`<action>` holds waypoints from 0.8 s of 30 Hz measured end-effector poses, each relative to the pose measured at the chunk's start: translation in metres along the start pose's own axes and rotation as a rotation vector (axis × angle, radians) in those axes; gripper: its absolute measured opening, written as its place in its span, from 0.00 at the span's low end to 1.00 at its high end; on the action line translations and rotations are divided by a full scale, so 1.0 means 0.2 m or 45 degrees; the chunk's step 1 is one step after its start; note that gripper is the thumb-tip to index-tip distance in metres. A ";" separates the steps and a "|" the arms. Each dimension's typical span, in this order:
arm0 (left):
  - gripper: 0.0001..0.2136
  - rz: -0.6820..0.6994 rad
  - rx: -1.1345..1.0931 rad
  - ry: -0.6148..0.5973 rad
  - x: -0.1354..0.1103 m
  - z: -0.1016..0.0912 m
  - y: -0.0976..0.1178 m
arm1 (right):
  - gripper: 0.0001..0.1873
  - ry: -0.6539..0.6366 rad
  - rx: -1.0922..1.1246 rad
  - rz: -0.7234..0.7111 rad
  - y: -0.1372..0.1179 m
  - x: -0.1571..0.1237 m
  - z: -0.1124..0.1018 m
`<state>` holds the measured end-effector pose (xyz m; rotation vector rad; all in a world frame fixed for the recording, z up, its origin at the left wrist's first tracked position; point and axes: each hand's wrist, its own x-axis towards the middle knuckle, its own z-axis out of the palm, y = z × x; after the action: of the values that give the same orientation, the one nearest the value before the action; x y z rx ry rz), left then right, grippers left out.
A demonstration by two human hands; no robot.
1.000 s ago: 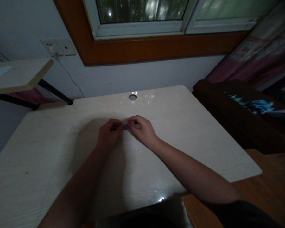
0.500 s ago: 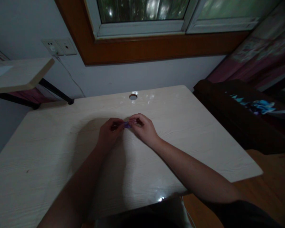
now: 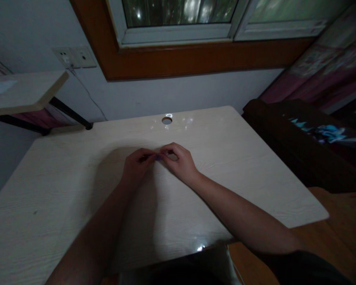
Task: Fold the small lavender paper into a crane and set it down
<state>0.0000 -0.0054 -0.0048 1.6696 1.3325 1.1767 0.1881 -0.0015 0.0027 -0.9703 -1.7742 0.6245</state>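
Observation:
Both my hands meet over the middle of a pale wooden desk [image 3: 62, 190]. My left hand [image 3: 136, 166] and my right hand [image 3: 179, 162] each pinch one side of a tiny purple thing [image 3: 158, 158] held between the fingertips, just above the desk top. The fingers of both hands are curled and pressed together. The purple thing is mostly hidden by the fingers and too small and dark to name.
A round cable hole [image 3: 166, 120] sits near the desk's far edge. A wall socket [image 3: 74, 57] with a cord hangs above left. A second desk top [image 3: 23, 93] juts in at the left. A dark bed frame [image 3: 299, 146] stands at the right, under a window [image 3: 178, 19].
The hands have stayed in place and drawn a little closer together; less of the purple thing shows between the fingertips than before.

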 end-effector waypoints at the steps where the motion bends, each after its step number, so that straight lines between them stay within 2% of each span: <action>1: 0.10 -0.013 -0.012 0.004 0.00 0.00 0.00 | 0.05 0.007 0.018 0.014 0.00 0.00 0.00; 8: 0.08 -0.068 -0.034 0.092 0.00 0.00 -0.01 | 0.09 0.114 0.366 0.279 0.04 0.00 0.04; 12: 0.07 -0.035 -0.074 0.117 0.00 0.00 -0.02 | 0.11 0.088 0.503 0.393 0.09 0.00 0.06; 17: 0.07 0.057 -0.124 0.024 0.00 0.00 0.00 | 0.11 0.001 0.624 0.465 0.12 0.01 0.06; 21: 0.08 0.162 -0.046 -0.098 -0.01 -0.01 0.02 | 0.12 -0.009 0.678 0.463 0.11 0.01 0.06; 24: 0.07 0.161 0.017 -0.109 -0.02 -0.01 0.03 | 0.12 -0.016 0.629 0.436 0.11 0.01 0.06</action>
<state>0.0006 -0.0109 -0.0006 1.8159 1.1995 1.1565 0.1839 0.0120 -0.0172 -0.9214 -1.3705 1.2205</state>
